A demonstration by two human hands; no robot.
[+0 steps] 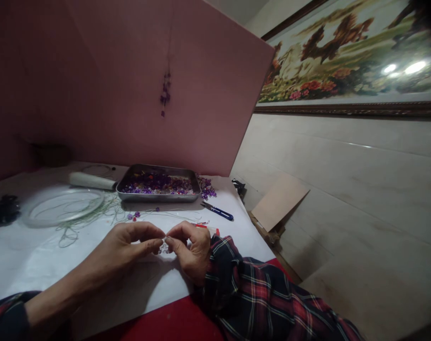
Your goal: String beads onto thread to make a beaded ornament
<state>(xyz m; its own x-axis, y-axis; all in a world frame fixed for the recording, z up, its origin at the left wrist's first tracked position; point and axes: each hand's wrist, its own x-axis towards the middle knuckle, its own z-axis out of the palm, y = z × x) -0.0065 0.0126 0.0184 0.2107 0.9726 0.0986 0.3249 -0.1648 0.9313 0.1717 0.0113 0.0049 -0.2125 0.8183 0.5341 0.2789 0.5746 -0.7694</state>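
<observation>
My left hand (140, 241) and my right hand (189, 248) meet fingertip to fingertip above the white table covering. Both pinch a small cluster of clear beads (163, 247), which hangs just below the fingertips. Any thread between the fingers is too fine to make out. Close behind my right hand lies a small red and white item (211, 230), partly hidden by that hand. A few loose purple beads (134, 215) rest on the covering beyond my left hand.
A metal tray (158, 197) of purple beads stands at the back, with more beads (208, 187) heaped at its right. Blue thread snips (218, 211) lie nearby. Pale thread (71, 232) tangles around a clear ring (30, 220) at left. A beaded strand (164, 94) hangs against the pink panel.
</observation>
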